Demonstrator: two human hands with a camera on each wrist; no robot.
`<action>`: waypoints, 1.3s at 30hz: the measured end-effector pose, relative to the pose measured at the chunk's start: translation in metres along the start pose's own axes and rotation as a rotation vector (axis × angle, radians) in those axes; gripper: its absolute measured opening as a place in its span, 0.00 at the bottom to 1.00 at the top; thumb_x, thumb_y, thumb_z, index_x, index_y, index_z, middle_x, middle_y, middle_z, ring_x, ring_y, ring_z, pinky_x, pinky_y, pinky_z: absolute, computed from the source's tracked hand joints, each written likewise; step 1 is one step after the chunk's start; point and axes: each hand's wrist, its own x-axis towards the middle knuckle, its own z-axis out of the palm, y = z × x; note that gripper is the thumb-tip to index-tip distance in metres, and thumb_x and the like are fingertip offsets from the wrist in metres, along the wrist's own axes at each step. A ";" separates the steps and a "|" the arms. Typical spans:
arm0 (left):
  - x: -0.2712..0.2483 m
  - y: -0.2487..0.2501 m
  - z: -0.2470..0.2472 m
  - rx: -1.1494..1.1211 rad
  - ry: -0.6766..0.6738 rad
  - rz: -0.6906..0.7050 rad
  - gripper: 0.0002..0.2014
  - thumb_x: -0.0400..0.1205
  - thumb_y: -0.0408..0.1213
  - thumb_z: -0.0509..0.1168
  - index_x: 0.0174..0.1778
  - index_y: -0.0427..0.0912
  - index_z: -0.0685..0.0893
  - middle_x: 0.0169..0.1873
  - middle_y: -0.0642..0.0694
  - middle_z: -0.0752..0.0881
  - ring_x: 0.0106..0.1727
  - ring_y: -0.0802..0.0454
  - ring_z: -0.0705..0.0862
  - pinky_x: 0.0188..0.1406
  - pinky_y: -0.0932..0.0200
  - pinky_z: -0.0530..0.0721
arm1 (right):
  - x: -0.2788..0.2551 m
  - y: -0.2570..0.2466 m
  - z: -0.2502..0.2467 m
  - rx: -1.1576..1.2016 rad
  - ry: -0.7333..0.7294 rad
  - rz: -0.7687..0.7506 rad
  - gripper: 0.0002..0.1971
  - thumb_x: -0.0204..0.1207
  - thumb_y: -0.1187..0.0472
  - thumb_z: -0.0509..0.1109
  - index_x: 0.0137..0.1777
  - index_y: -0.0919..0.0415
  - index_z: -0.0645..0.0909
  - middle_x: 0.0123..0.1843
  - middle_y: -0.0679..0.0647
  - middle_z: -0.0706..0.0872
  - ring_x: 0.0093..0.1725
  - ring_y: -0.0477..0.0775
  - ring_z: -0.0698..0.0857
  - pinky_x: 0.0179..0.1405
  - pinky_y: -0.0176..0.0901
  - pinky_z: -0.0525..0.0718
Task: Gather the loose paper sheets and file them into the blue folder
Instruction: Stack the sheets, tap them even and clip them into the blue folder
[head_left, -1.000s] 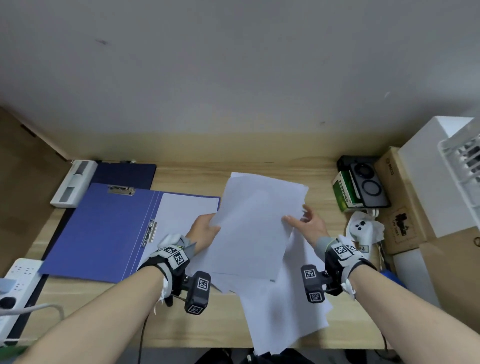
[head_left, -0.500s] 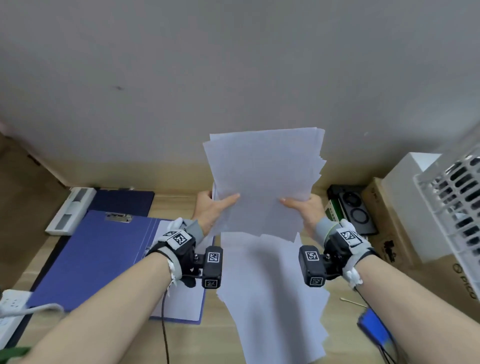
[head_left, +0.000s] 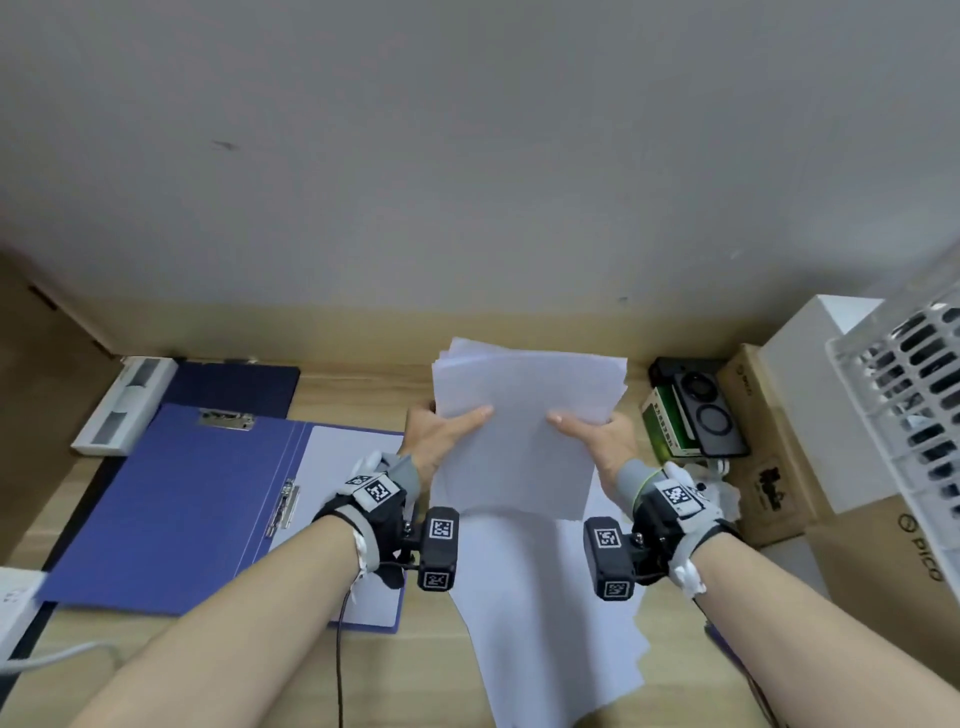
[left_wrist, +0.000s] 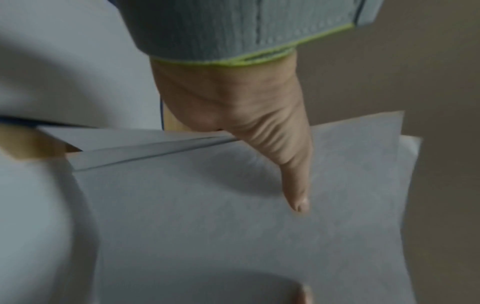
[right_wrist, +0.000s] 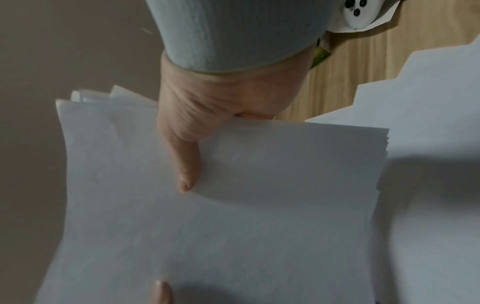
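I hold a stack of white paper sheets (head_left: 522, 415) upright above the desk, its edges slightly uneven. My left hand (head_left: 441, 436) grips its left side with the thumb (left_wrist: 296, 185) across the front. My right hand (head_left: 597, 436) grips the right side, thumb (right_wrist: 188, 164) on the front; the other fingers are hidden behind the stack. More loose sheets (head_left: 550, 613) lie on the desk below the stack. The blue folder (head_left: 171, 499) lies open at the left, with a metal clip (head_left: 283, 506) at its spine and a white sheet (head_left: 343, 467) on its right half.
A dark clipboard (head_left: 234, 384) and a white tray (head_left: 124, 405) lie behind the folder. A green box with a black device (head_left: 691, 415), cardboard boxes (head_left: 769, 467), a white box (head_left: 831, 395) and a white basket (head_left: 914, 384) crowd the right. A power strip (head_left: 15, 603) sits far left.
Both hands took the sheets off the desk, raised them upright, then lowered the stack toward the desk with its sheets squared closer together.
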 end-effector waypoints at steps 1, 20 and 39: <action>0.002 0.002 -0.003 0.030 -0.008 0.005 0.14 0.68 0.36 0.82 0.48 0.39 0.90 0.42 0.47 0.94 0.43 0.53 0.93 0.40 0.61 0.90 | 0.002 -0.001 -0.002 0.011 -0.002 -0.001 0.18 0.58 0.65 0.88 0.49 0.67 0.90 0.46 0.59 0.94 0.45 0.57 0.92 0.46 0.47 0.89; 0.012 0.035 0.006 0.109 -0.050 0.137 0.16 0.71 0.25 0.78 0.54 0.35 0.89 0.47 0.45 0.92 0.42 0.61 0.90 0.45 0.66 0.87 | 0.016 -0.019 0.009 0.053 -0.020 -0.108 0.22 0.57 0.68 0.87 0.53 0.64 0.89 0.52 0.58 0.93 0.53 0.57 0.91 0.56 0.50 0.87; 0.009 -0.041 0.003 0.248 0.104 -0.082 0.11 0.70 0.22 0.71 0.38 0.44 0.88 0.41 0.44 0.90 0.42 0.50 0.87 0.46 0.58 0.83 | 0.009 0.052 0.008 -0.169 -0.050 0.054 0.15 0.61 0.72 0.84 0.43 0.56 0.88 0.43 0.49 0.92 0.43 0.50 0.90 0.49 0.43 0.85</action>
